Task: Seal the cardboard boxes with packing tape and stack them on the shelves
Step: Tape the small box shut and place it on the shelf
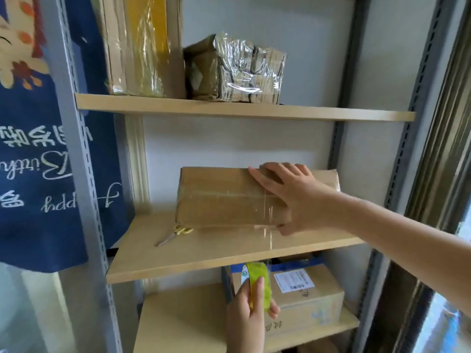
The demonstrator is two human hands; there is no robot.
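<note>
Wall: a pale grey wall (267, 143) is standing behind the shelves.
Window: daylight is coming through the window (456, 263).
Banner: a blue banner (51, 174) is hanging left.

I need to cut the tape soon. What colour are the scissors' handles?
Yellow; the scissors lie on the middle shelf, seen in the head view.

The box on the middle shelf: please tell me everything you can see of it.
The box is plain brown cardboard, long and low, closed, lying flat on the middle shelf near its back. Clear tape already covers its front face, and a strip runs from it down to the tape roll held by the left hand. The right hand presses flat on its right part. Scissors lie at its lower left corner.
</note>
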